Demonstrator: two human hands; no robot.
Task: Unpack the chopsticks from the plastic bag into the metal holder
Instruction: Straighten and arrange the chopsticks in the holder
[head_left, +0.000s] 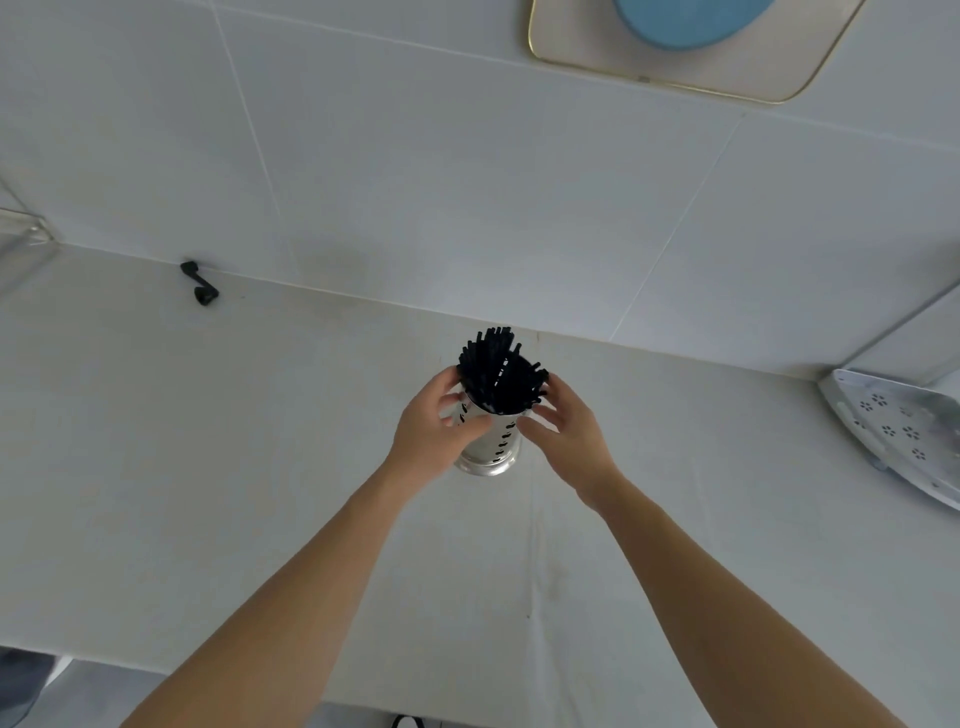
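Note:
A shiny perforated metal holder (494, 447) stands upright on the white counter (260, 467), near the back wall. Several black chopsticks (498, 371) stick up out of it, fanned apart at their tops. My left hand (434, 431) wraps the holder's left side, thumb across the front. My right hand (569, 431) is at its right side, fingers spread, with the fingertips by the rim and the chopsticks; whether it touches is unclear. No plastic bag is in view.
A small black object (200, 283) lies by the wall at the back left. A perforated white rack (898, 431) sits at the right edge. A gold-rimmed tray (727, 78) with a blue item (680, 23) hangs on the tiled wall.

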